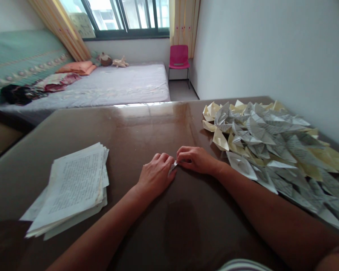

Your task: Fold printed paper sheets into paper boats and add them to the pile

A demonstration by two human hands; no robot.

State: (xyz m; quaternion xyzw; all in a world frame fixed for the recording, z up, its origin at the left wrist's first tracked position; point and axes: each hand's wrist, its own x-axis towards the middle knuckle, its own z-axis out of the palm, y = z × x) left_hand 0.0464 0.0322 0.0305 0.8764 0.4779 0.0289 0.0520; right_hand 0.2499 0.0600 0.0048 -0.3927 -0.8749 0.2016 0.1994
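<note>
Both of my hands meet over the middle of the brown table. My left hand is closed around a small folded piece of paper, of which only a pale sliver shows between the fingers. From the other side, the fingertips of my right hand pinch the same paper at its upper end. Most of its shape is hidden by my fingers. To the left lies a stack of printed sheets, its edges uneven. A large heap of folded paper boats, white printed and cream, covers the right side.
The heap of boats runs along the white wall, close to my right forearm. Beyond the table's far edge stand a bed with orange pillows and a pink chair under the window.
</note>
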